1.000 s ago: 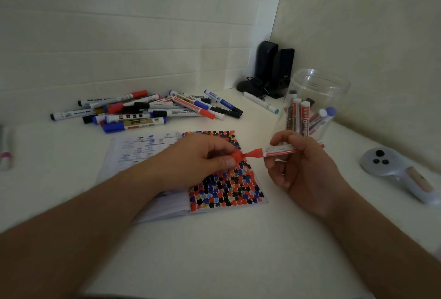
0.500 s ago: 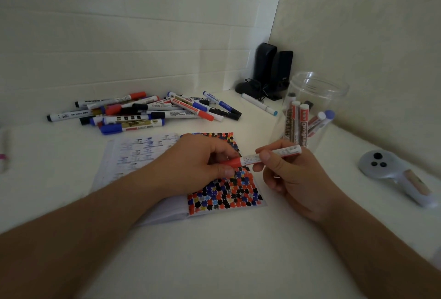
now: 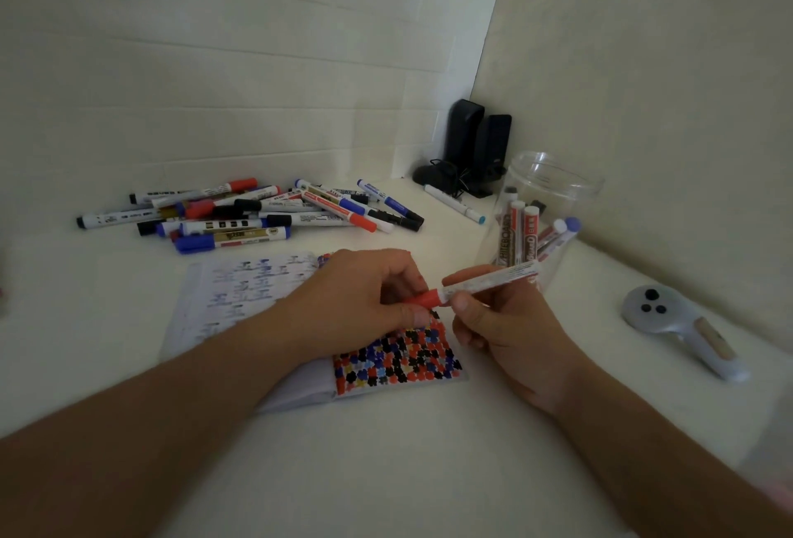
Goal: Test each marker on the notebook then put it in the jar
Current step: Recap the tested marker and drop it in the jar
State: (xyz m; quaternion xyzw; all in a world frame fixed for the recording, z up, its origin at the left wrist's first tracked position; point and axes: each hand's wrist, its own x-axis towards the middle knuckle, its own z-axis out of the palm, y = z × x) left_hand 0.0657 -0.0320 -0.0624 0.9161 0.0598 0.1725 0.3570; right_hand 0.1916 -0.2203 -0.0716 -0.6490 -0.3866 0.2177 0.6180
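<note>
White counter [image 3: 386, 451] spreads nearest. On it, the notebook [image 3: 399, 357] lies under both hands: the right hand [image 3: 506, 323] grips a red marker [image 3: 489, 282], the left hand [image 3: 364, 301] pinches its red cap [image 3: 425, 299]. Farther right stands the clear jar [image 3: 553, 194] holding markers; a marker pile [image 3: 257, 215] lies far left.

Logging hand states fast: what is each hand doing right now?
Left hand: closed, fingers pinching the red cap of the red marker.
Right hand: closed, grip around the red marker's barrel, above the notebook.
</note>
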